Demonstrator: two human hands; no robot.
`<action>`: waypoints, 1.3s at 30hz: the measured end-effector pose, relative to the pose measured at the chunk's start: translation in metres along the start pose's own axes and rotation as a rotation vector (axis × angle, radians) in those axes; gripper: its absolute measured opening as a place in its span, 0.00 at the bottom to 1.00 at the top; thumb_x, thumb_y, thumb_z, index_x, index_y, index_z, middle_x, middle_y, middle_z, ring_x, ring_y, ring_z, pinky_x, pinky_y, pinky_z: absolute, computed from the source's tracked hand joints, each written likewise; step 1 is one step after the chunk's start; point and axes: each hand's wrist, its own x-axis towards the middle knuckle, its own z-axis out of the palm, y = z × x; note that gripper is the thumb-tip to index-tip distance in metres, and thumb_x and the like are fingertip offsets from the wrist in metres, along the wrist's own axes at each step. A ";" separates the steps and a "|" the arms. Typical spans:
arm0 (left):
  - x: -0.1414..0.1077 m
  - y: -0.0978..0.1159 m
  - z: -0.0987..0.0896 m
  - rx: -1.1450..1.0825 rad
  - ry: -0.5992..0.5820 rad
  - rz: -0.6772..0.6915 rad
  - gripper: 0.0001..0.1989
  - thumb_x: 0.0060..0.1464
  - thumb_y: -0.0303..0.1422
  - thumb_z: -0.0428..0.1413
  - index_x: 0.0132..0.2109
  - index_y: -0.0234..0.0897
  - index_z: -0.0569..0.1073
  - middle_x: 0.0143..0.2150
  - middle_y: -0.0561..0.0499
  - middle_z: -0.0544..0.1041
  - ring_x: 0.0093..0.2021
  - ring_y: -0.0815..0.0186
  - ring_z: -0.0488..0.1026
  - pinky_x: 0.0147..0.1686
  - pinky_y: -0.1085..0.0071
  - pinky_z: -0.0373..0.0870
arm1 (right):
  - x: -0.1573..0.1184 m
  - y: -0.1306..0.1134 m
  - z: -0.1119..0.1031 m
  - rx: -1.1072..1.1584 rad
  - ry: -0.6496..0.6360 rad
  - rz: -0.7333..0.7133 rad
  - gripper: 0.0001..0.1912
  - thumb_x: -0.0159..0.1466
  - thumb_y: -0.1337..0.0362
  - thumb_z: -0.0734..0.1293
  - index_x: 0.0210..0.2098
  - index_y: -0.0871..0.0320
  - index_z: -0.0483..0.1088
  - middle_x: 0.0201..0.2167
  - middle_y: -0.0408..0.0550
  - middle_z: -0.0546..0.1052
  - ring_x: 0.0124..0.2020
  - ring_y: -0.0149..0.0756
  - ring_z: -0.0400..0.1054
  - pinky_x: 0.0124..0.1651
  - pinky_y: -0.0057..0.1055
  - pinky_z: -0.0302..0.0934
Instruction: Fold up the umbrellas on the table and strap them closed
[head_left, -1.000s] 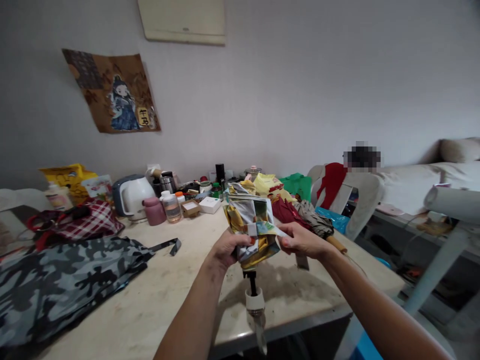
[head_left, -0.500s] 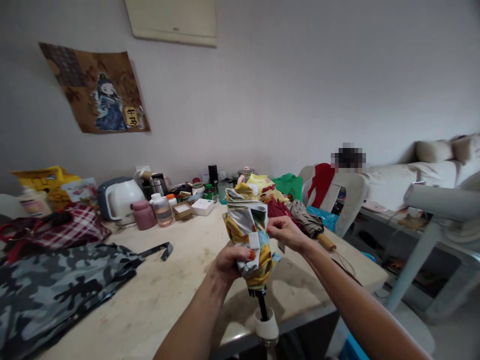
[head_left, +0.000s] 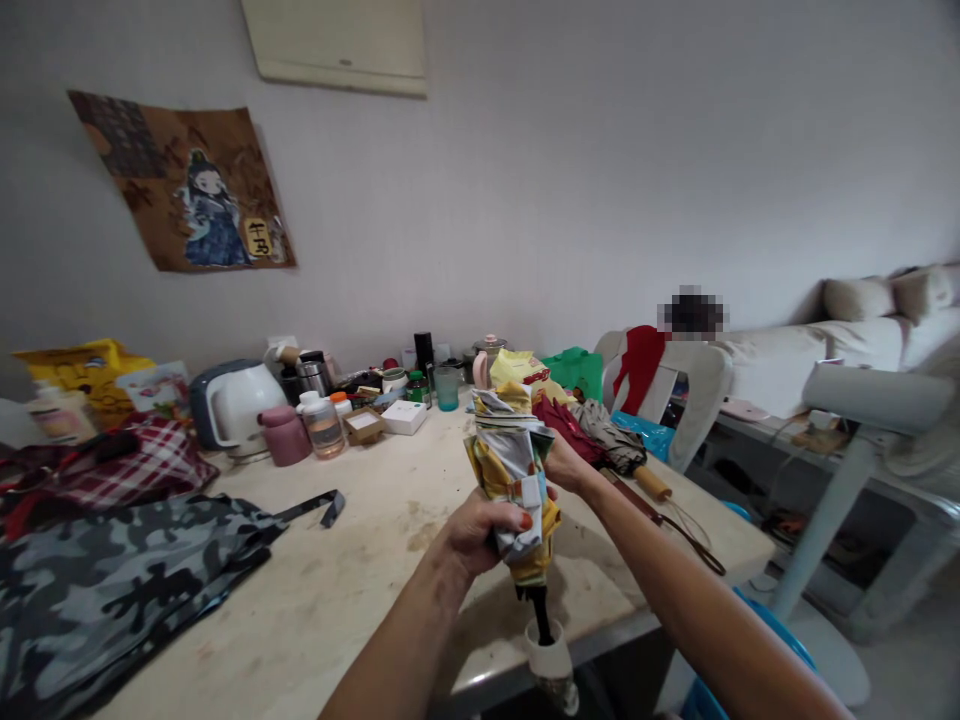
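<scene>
Working from the left, if the grip of the left hand (head_left: 480, 535) were loosened, the folds of the patterned umbrella (head_left: 514, 462) could be sprung apart, since the cloth appears to be kept bunched mainly by that hand. At the middle, the white tab (head_left: 531, 491) could be buried if loose cloth were pushed across it. On the right, the grey umbrella (head_left: 611, 440) might be nudged if the right arm were swung outward. As for pose, the left hand is wrapped round the canopy from the left, closed firmly on it, with the thumb laid across the front beside the tab. The patterned umbrella is held above the near edge of the table (head_left: 360, 560), its white handle (head_left: 550, 655) pointed down and near, its far end tilted slightly left. The right hand (head_left: 562, 465) is brought against the canopy's right side from the near right; its fingertips are hidden by the cloth, so whether anything is pinched cannot be told.
</scene>
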 end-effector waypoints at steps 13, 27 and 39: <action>-0.001 0.019 -0.043 -0.318 0.029 0.264 0.13 0.36 0.26 0.60 0.35 0.27 0.78 0.30 0.45 0.80 0.29 0.59 0.77 0.34 0.64 0.74 | -0.089 0.026 0.046 0.576 -0.389 0.431 0.39 0.46 0.34 0.72 0.40 0.64 0.70 0.32 0.56 0.78 0.29 0.39 0.74 0.32 0.32 0.67; -0.001 0.031 -0.021 -0.055 0.185 0.340 0.24 0.27 0.27 0.72 0.37 0.31 0.77 0.31 0.48 0.80 0.29 0.63 0.77 0.34 0.71 0.74 | -0.087 -0.002 0.048 0.262 -0.101 0.554 0.19 0.43 0.66 0.68 0.35 0.59 0.62 0.14 0.38 0.70 0.14 0.29 0.64 0.17 0.22 0.58; -0.004 0.029 -0.014 -0.186 0.093 0.291 0.34 0.33 0.51 0.70 0.43 0.31 0.78 0.43 0.41 0.81 0.50 0.47 0.76 0.53 0.55 0.71 | -0.086 0.002 0.051 0.120 -0.191 0.460 0.11 0.46 0.66 0.66 0.30 0.59 0.63 0.17 0.39 0.72 0.14 0.27 0.64 0.17 0.22 0.58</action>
